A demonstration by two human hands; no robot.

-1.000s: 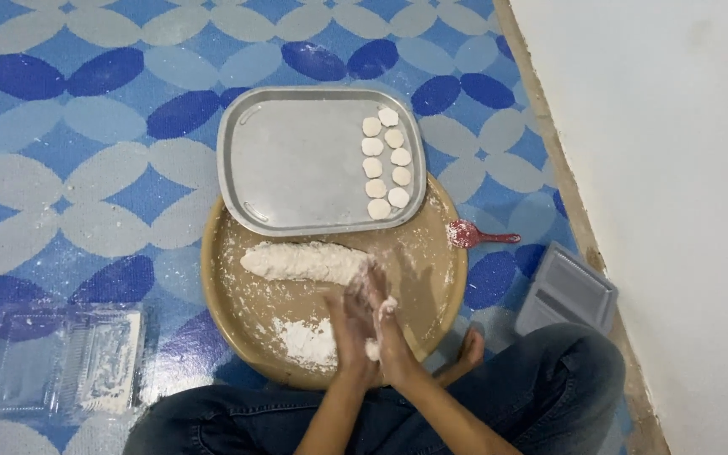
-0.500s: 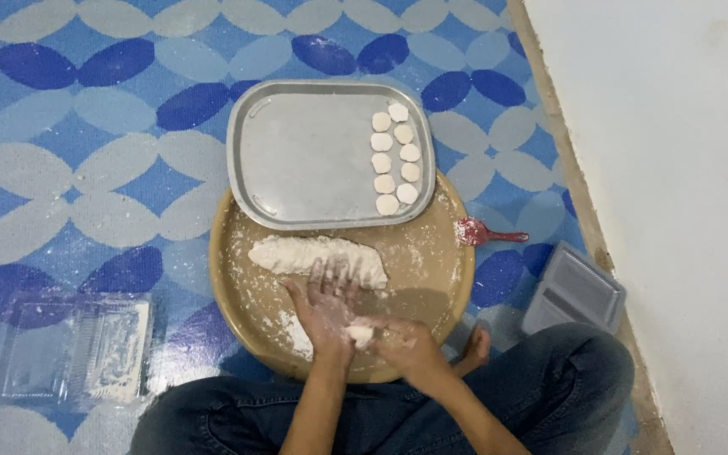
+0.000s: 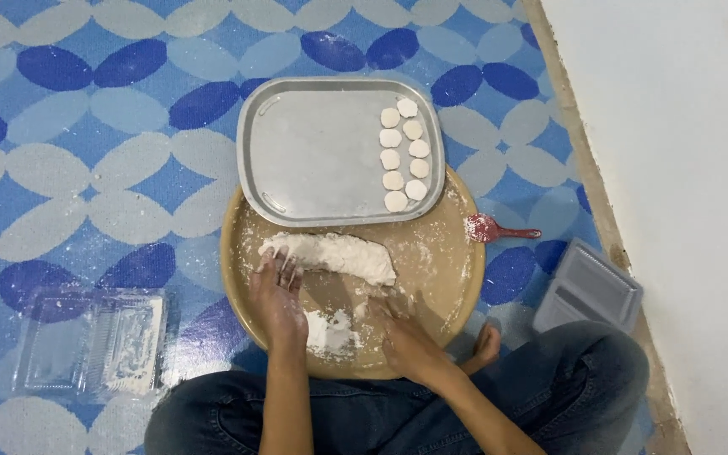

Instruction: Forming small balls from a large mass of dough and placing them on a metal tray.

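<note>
Sitting cross-legged on the patterned blue floor mat (image 3: 86, 168), you have both hands down on the round tan board (image 3: 457, 253) in front of your knees; the dough log (image 3: 334, 254) lies across the middle of that board, just below the metal tray (image 3: 313, 152). Its long axis runs left to right, tilted a little — the left end sits slightly higher in the view, near the board's left part, and the right end points down toward the right, ending in a blunt tip near the board's centre. Your left hand (image 3: 278, 295) lies flat with fingers spread and open, the fingertips touching the log's left end; nothing is clasped in it. Your right hand (image 3: 406, 337) rests palm down on the board just below the log's right end, fingers loosely together and pressed on the floured surface; whether a bit of dough is under it cannot be told. A patch of loose flour (image 3: 330, 330) lies between your two hands. On the tray's right side, small round dough pieces (image 3: 404, 154) stand in two short columns. A red scoop (image 3: 499, 229) lies just right of the board; a grey lidded box (image 3: 590, 291) sits near your right knee — a clear plastic container (image 3: 94, 341) is well off to the left.
</note>
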